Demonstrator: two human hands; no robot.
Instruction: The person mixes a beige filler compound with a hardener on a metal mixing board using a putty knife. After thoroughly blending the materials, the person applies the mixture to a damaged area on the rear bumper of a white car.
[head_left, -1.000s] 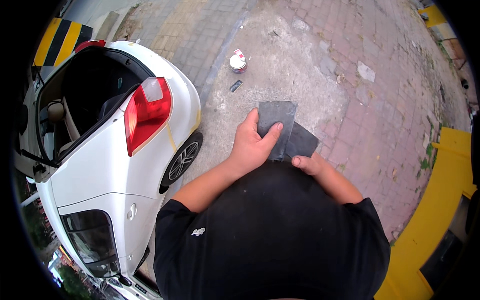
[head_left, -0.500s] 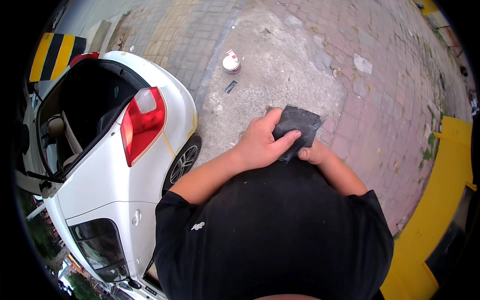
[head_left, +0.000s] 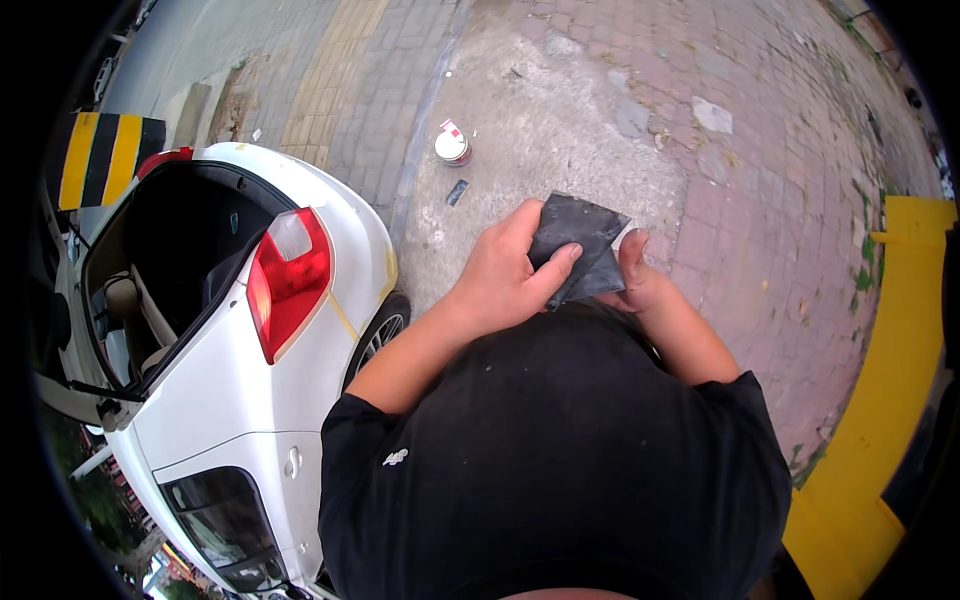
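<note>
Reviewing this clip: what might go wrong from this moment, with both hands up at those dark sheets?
1. The dark sheets may slide apart or drop: they overlap at an angle, the left hand presses its thumb on them, and the right hand has its thumb raised clear.
2. The red-and-white item on the tub could fall off if the tub is knocked.

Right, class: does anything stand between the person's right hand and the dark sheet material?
Nothing visible does. The right hand is at the lower right corner of the dark sheet material; the left hand grips it from the left, leaving that corner unblocked.
</note>
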